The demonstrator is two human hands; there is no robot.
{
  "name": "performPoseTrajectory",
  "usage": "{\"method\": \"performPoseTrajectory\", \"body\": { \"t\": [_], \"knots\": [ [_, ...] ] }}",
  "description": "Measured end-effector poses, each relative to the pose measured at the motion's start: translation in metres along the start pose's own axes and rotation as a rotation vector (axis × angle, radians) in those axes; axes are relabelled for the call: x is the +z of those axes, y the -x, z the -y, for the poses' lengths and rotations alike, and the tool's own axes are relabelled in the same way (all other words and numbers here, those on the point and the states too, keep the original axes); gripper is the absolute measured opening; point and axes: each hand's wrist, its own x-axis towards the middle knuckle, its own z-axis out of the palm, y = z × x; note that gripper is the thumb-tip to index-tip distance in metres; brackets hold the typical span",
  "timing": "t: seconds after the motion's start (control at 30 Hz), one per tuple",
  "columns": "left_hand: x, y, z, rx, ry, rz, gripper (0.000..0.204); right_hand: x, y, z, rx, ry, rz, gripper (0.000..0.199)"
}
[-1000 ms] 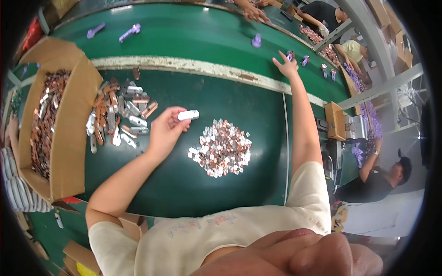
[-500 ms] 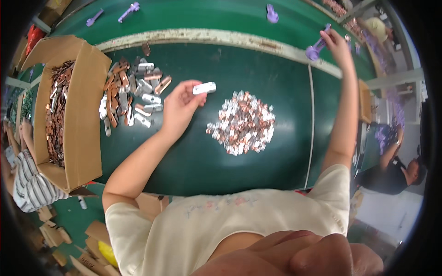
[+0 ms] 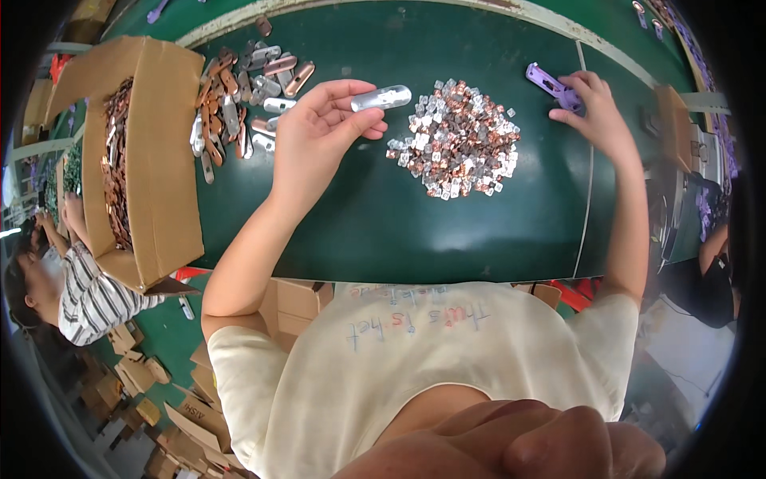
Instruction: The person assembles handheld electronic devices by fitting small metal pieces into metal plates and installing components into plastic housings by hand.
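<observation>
My left hand [image 3: 323, 132] is closed, pinching a silver oblong metal plate [image 3: 381, 98] with rounded ends between thumb and fingers. In my right hand [image 3: 594, 112] is a long purple plastic part [image 3: 554, 85] with a slotted body, its far end pointing up and left. Between the two hands a heap of small silver and copper-coloured square pieces [image 3: 463, 144] lies on the dark green table [image 3: 399, 231]. Left of my left hand is a loose pile of silver and copper-coloured oblong plates [image 3: 231, 104], partly hidden behind that hand.
A cardboard box [image 3: 167, 160] of similar plates stands at the table's left end. Beyond a pale rail [image 3: 351, 9] runs a green belt, with a purple part [image 3: 157, 10] at far left. Another person in a striped shirt [image 3: 100, 295] sits left; one in black [image 3: 710, 291] is at right.
My right hand has brought the purple part from over the far rail back above the table. The left hand still holds its plate. The view has shifted, so the table appears higher.
</observation>
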Motion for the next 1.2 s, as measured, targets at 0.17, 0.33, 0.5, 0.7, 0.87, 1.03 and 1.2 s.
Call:
{"method": "performPoseTrajectory", "body": {
  "t": [0.17, 0.33, 0.5, 0.7, 0.87, 1.03, 1.2],
  "knots": [
    [0.008, 0.021, 0.000, 0.029, 0.053, 0.027, 0.027, 0.020, 0.014, 0.016, 0.088, -0.346, -0.282, 0.028],
    [0.021, 0.036, -0.001, 0.045, 0.136, 0.095, 0.031, -0.037, 0.023, 0.108, -0.280, -0.608, -0.158, 0.029],
    [0.025, 0.051, 0.002, 0.077, 0.005, 0.120, 0.035, -0.033, 0.017, 0.149, -0.545, -0.803, -0.193, 0.033],
    [0.023, 0.053, -0.004, 0.051, 0.047, 0.164, 0.035, -0.039, 0.021, 0.164, -0.473, -0.626, -0.051, 0.027],
    [0.027, 0.056, -0.004, 0.023, 0.110, 0.054, 0.028, -0.038, 0.020, 0.167, -0.425, -0.596, -0.054, 0.028],
    [0.028, 0.054, -0.004, 0.056, 0.093, 0.058, 0.026, -0.035, 0.021, 0.167, -0.449, -0.575, -0.070, 0.028],
    [0.033, 0.055, 0.018, 0.103, 0.034, -0.071, 0.021, -0.011, 0.022, 0.167, -0.469, -0.703, -0.019, 0.029]
  ]
}}
